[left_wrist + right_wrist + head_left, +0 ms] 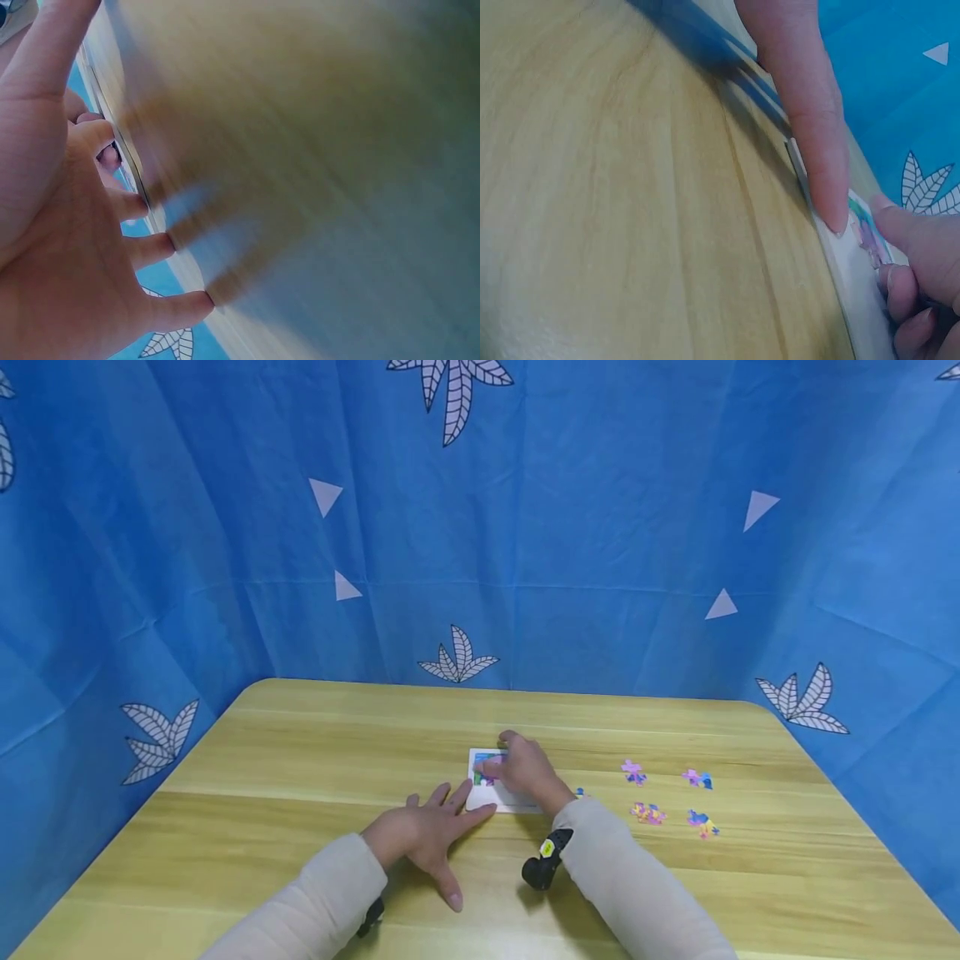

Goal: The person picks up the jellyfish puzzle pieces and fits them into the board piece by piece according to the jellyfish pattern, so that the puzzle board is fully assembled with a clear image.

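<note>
Puzzle board [512,800] lies on the desk [300,752], its picture partly filled. I see the left hand [429,837] with its grip spread wide, holding nothing, index finger touching the board. The right hand [528,772] works over it; I cannot tell whether that grip pinches anything. Loose pieces [648,813] lie right of the board.

A smooth, yellow-brown wood-grain table [337,743] with rounded far corners spreads across the lower half of the head view, its near part cut off by the bottom edge. A flat, white-bordered rectangular puzzle board [489,795] lies on it just below the frame's centre. Right of centre lie four small, multicoloured jigsaw clusters: a pink-and-purple one [633,772], a pink-and-blue one [698,779], a pink-and-yellow one [648,813] and a blue-and-yellow one [702,822].
</note>
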